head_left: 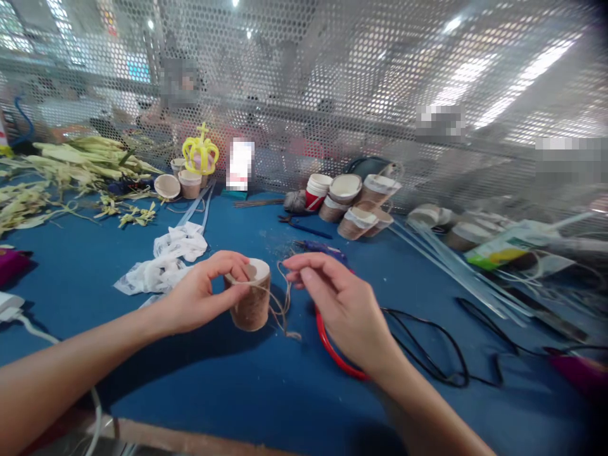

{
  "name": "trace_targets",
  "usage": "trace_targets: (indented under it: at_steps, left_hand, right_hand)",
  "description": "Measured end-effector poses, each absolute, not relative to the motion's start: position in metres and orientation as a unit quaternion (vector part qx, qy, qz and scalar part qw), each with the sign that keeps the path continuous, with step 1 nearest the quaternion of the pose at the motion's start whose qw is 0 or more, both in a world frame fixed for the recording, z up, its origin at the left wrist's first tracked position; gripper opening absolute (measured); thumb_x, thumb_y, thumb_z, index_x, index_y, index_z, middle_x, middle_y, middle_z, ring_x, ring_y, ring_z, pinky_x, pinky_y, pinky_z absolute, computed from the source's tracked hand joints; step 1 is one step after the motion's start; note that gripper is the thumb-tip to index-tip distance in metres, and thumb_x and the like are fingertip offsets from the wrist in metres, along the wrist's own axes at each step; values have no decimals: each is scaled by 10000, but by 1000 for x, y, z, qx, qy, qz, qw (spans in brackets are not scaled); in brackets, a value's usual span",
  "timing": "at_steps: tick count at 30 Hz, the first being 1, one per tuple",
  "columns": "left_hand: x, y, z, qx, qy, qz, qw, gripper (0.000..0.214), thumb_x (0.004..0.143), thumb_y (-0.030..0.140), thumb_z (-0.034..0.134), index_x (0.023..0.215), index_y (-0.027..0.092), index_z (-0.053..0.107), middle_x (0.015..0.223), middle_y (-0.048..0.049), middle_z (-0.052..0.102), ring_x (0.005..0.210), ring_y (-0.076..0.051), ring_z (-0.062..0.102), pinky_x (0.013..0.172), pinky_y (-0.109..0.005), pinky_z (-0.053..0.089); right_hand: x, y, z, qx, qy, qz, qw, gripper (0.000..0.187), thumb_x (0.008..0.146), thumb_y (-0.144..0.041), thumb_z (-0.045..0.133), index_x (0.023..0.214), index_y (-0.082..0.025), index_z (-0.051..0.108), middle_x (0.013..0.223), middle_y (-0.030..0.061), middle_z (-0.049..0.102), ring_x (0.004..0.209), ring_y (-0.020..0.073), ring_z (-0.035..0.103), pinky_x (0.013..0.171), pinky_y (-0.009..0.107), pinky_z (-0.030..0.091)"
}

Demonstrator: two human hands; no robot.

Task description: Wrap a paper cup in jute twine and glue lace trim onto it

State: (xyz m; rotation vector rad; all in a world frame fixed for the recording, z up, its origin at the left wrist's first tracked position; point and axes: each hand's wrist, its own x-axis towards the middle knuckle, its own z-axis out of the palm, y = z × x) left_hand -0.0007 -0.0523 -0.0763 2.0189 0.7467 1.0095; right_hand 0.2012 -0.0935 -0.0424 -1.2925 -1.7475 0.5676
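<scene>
A small brown cup (251, 311) with a rough outside and a whitish inside stands upright on the blue tabletop. At its rim my left hand (202, 291) is closed, fingers over the edge and thumb against the outer wall. Thin brown twine (286, 297) runs around the cup near the top, and its loose part hangs in loops on the right side. My right hand (339, 304), to the right of the cup, pinches this twine between thumb and fingertips. Beneath and beside that hand lies a red curved handle (332, 354), partly covered by it.
White lace (178, 250) lies behind my left forearm. Farther back are pliers (306, 227), a grey yarn ball (295, 201), several cups (357, 221) and a yellow crown (201, 152). Black cord (446, 335) and clear glue sticks (460, 272) are at right. Perforated metal (294, 76) closes off the back.
</scene>
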Motion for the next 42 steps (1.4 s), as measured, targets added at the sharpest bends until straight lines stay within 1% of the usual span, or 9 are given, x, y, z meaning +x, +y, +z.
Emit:
trace_targets:
  at_steps: [6, 9, 12, 15, 20, 28, 35, 38, 42]
  left_hand:
    - [-3, -51, -75, 810, 280, 385, 342, 98, 811, 159, 487, 720, 164, 523, 874, -72, 580, 1032, -194, 499, 890, -355, 392]
    - [-5, -51, -71, 829, 281, 358, 324, 106, 799, 148, 488, 699, 167, 520, 882, -65, 578, 1037, -194, 491, 894, -355, 393]
    - [-7, -51, -66, 842, 288, 323, 322, 114, 790, 148, 490, 681, 170, 515, 878, -59, 576, 1050, -203, 488, 882, -353, 402]
    - [-9, -51, -64, 850, 288, 304, 319, 112, 792, 163, 488, 682, 171, 510, 887, -58, 575, 1042, -204, 496, 873, -353, 405]
    - [-11, -50, -62, 858, 284, 295, 311, 113, 808, 172, 482, 697, 175, 499, 877, -51, 573, 1029, -198, 501, 867, -347, 403]
    - [-10, -49, -65, 832, 302, 328, 331, 115, 820, 215, 470, 715, 181, 499, 877, -51, 592, 1008, -203, 526, 857, -369, 411]
    - [-4, -47, -79, 810, 303, 379, 328, 112, 826, 229, 481, 739, 172, 523, 902, -69, 580, 1047, -195, 501, 905, -348, 382]
    - [-6, -44, -80, 826, 295, 373, 302, 116, 837, 214, 476, 740, 170, 522, 908, -70, 578, 1040, -191, 496, 900, -338, 378]
    - [-7, -41, -74, 850, 282, 350, 275, 129, 846, 211, 470, 730, 174, 514, 829, -47, 583, 1025, -194, 500, 885, -333, 384]
  right_hand:
    - [231, -72, -24, -596, -639, 148, 462, 184, 863, -268, 406, 871, -153, 550, 704, 31, 622, 586, 125, 601, 562, 240, 502]
    - [254, -54, -22, -717, -615, 52, 324, 310, 910, -322, 298, 858, -158, 556, 681, 29, 627, 582, 137, 614, 574, 247, 490]
    - [277, -37, -34, -780, -585, 17, 224, 313, 873, -381, 420, 742, -149, 584, 688, 73, 640, 735, 231, 635, 677, 331, 472]
    - [293, -22, -54, -805, -578, 65, 119, 204, 829, -305, 556, 888, -117, 609, 876, 85, 644, 831, 225, 614, 733, 377, 479]
    - [299, -11, -72, -814, -562, 140, 35, 289, 871, -282, 515, 1136, -168, 526, 1147, 75, 550, 944, 204, 576, 776, 396, 489]
    - [292, -22, -64, -808, -522, 234, 142, 286, 867, -289, 521, 1122, -162, 536, 1137, 69, 556, 931, 205, 580, 761, 390, 495]
    - [257, -55, -36, -701, -536, 307, 355, 55, 733, -213, 561, 741, -161, 546, 617, -20, 569, 526, 96, 523, 525, 211, 442]
    - [238, -79, -29, -613, -586, 376, 374, 140, 708, -262, 581, 620, -160, 546, 557, -12, 560, 515, 97, 512, 510, 208, 429]
    - [226, -101, -35, -524, -660, 406, 353, 177, 781, -264, 494, 726, -147, 615, 549, -2, 595, 468, 94, 512, 457, 203, 417]
